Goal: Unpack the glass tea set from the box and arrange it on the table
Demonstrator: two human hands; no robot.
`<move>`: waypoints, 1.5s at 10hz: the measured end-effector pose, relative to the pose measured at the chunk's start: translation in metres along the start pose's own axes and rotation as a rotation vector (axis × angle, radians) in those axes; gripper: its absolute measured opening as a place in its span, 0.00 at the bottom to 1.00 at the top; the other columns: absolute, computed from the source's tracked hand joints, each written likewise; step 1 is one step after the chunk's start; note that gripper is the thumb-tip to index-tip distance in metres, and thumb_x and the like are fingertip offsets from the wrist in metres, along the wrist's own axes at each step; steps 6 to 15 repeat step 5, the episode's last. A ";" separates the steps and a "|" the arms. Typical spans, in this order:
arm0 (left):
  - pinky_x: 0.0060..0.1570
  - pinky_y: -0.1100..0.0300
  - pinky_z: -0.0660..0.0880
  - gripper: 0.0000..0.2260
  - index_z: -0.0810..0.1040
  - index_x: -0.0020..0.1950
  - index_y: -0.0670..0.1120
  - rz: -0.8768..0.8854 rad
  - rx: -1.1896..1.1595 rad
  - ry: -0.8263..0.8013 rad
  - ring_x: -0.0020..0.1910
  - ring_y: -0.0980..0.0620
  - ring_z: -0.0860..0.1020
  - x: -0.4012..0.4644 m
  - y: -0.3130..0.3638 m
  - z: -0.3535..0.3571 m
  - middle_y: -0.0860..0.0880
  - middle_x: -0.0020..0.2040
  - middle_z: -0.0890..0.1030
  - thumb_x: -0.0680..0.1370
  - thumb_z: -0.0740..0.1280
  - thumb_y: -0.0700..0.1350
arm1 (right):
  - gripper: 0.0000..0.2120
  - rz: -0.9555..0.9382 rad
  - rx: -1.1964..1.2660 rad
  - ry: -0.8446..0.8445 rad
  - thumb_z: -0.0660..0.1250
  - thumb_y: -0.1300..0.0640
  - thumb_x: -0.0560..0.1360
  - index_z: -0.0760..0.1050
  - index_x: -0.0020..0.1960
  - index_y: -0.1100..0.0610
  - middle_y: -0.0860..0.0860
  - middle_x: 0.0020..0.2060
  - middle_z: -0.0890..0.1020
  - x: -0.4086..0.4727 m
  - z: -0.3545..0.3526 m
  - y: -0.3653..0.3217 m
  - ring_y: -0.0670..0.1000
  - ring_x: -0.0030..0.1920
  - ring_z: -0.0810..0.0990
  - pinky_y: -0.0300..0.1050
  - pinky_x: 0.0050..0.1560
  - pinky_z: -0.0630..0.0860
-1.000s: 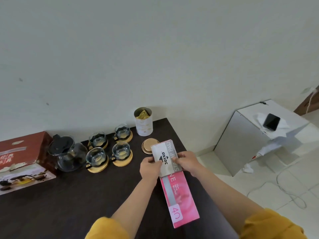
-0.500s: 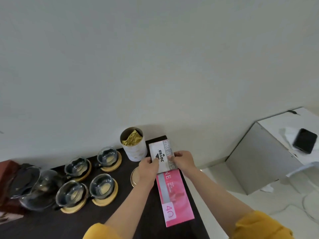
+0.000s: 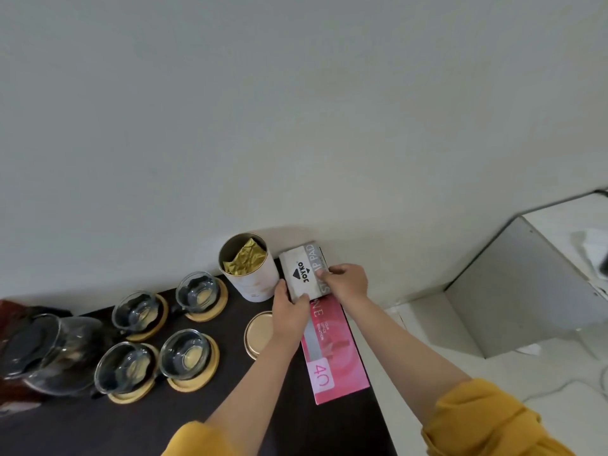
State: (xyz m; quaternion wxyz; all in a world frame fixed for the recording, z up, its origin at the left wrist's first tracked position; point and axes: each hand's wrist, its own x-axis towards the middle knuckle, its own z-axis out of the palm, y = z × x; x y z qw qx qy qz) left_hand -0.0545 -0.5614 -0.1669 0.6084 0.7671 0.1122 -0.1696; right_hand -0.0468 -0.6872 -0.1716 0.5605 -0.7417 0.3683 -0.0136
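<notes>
A glass teapot (image 3: 49, 350) with a black lid stands at the left of the dark table (image 3: 230, 416). Beside it are several glass cups on round wooden coasters, among them one near cup (image 3: 186, 355) and one far cup (image 3: 197, 292). At the table's far right corner my left hand (image 3: 289, 311) and my right hand (image 3: 345, 281) both grip a small grey-and-white stamp pad box (image 3: 302, 273). It rests on the far end of a long pink box (image 3: 332, 350).
A white canister (image 3: 251, 269) with a gold foil bag inside stands open by the wall. Its gold lid (image 3: 260, 334) lies flat under my left forearm. The red tea set box (image 3: 13, 311) shows at the left edge. A grey cabinet (image 3: 513, 291) stands right of the table.
My head has tilted and moved closer. Both hands have slid the stamp pad box farther along the pink box toward the wall, next to the canister.
</notes>
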 end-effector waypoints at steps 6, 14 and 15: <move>0.39 0.58 0.77 0.02 0.71 0.49 0.45 -0.093 -0.006 -0.116 0.42 0.51 0.79 -0.057 0.039 -0.035 0.46 0.45 0.79 0.78 0.61 0.39 | 0.14 -0.118 -0.050 0.096 0.58 0.55 0.76 0.78 0.51 0.64 0.60 0.48 0.81 -0.063 -0.016 -0.014 0.54 0.49 0.77 0.45 0.49 0.71; 0.39 0.58 0.77 0.02 0.71 0.49 0.45 -0.093 -0.006 -0.116 0.42 0.51 0.79 -0.057 0.039 -0.035 0.46 0.45 0.79 0.78 0.61 0.39 | 0.14 -0.118 -0.050 0.096 0.58 0.55 0.76 0.78 0.51 0.64 0.60 0.48 0.81 -0.063 -0.016 -0.014 0.54 0.49 0.77 0.45 0.49 0.71; 0.39 0.58 0.77 0.02 0.71 0.49 0.45 -0.093 -0.006 -0.116 0.42 0.51 0.79 -0.057 0.039 -0.035 0.46 0.45 0.79 0.78 0.61 0.39 | 0.14 -0.118 -0.050 0.096 0.58 0.55 0.76 0.78 0.51 0.64 0.60 0.48 0.81 -0.063 -0.016 -0.014 0.54 0.49 0.77 0.45 0.49 0.71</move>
